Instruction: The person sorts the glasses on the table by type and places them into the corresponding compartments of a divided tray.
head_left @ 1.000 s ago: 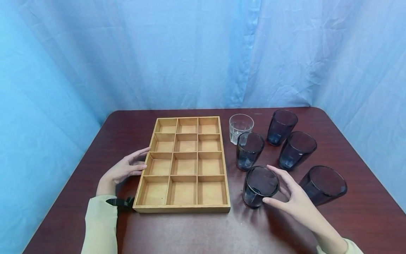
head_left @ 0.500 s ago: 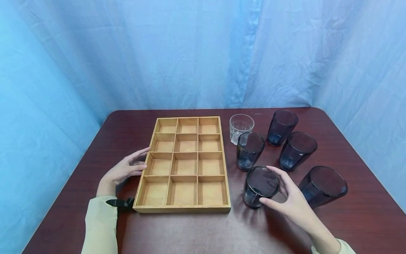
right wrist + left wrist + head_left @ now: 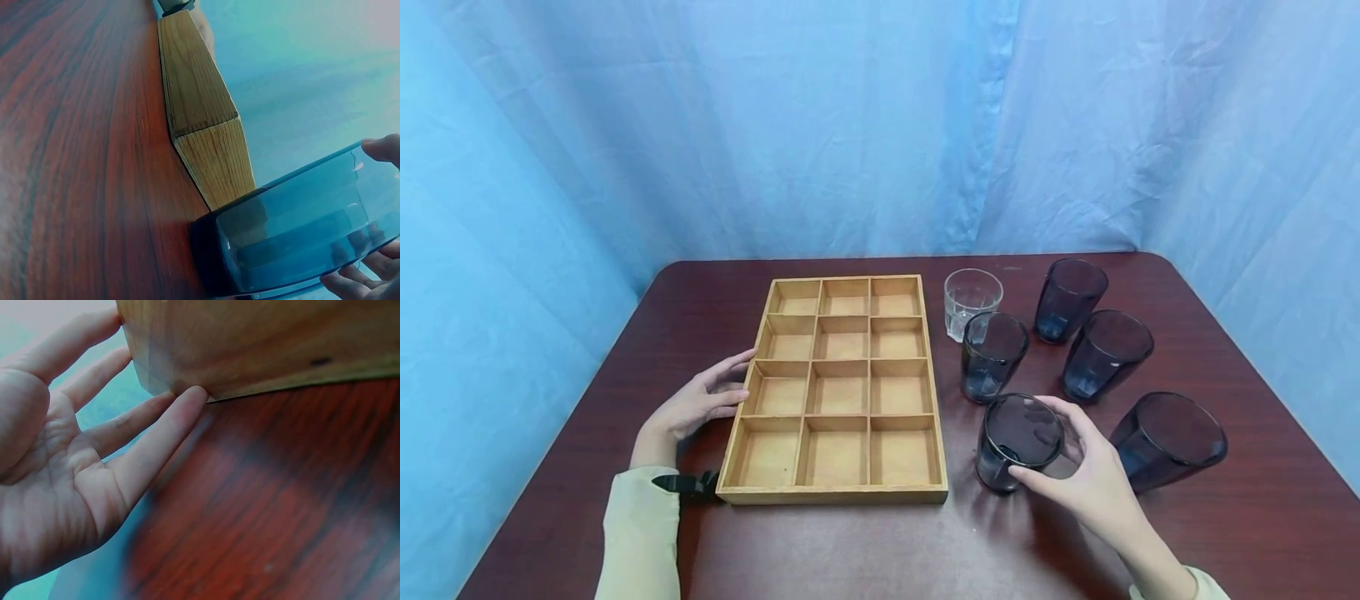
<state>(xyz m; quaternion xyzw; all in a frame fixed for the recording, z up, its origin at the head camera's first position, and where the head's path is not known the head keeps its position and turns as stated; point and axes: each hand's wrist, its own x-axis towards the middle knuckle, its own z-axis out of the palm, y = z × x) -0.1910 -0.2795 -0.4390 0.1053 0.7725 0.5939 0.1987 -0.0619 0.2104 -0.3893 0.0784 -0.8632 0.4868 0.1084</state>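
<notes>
Dark blue glass [image 3: 1015, 442], lower right of frame, held near its rim by curled thumb and fingers of right hand [image 3: 1093, 483]; base apparently on worktop [image 3: 835, 550]. Grasp judged made, lift not yet. Left hand [image 3: 696, 404], fingers loosely spread, touches wooden tray [image 3: 831, 497].

No legible text, no readable label or brand, no number, no sign in any view

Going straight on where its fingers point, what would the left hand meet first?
The left side of the divided wooden tray. The left hand appears to touch it in the left wrist view, so there is probably no gap.
</notes>
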